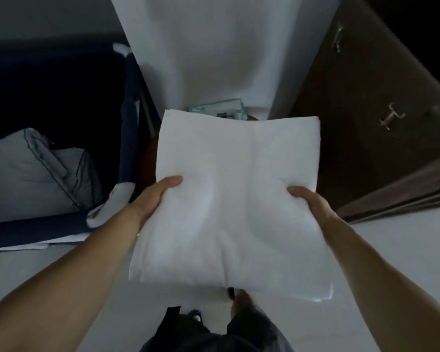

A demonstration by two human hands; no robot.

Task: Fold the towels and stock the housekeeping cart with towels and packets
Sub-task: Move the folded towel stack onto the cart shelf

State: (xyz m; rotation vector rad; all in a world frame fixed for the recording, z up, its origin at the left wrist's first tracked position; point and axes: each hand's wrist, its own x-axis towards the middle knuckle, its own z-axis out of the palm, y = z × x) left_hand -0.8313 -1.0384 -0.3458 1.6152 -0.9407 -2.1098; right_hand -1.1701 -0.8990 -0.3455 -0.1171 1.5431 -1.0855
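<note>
I hold a folded white towel [229,199] flat in front of me, raised above the floor, with both hands closed on its side edges. My left grip [160,194] clamps the left edge, thumb on top and fingers hidden beneath the cloth. My right grip [308,199] clamps the right edge the same way, thumb on top. The towel sags slightly in a crease between my two grips.

Just beyond the towel's far edge, some green-edged packets [224,111] peek out, lying on a dark round surface [148,161] that the towel mostly hides. Beyond them hangs a broad white sheet of cloth [221,52]. To the left of my left grip sits a dark blue fabric bin [127,118] holding pale linen [36,174]. To the right of my right grip stands a brown cabinet [366,97] with metal handles. Below the towel lies a pale floor [112,301].
</note>
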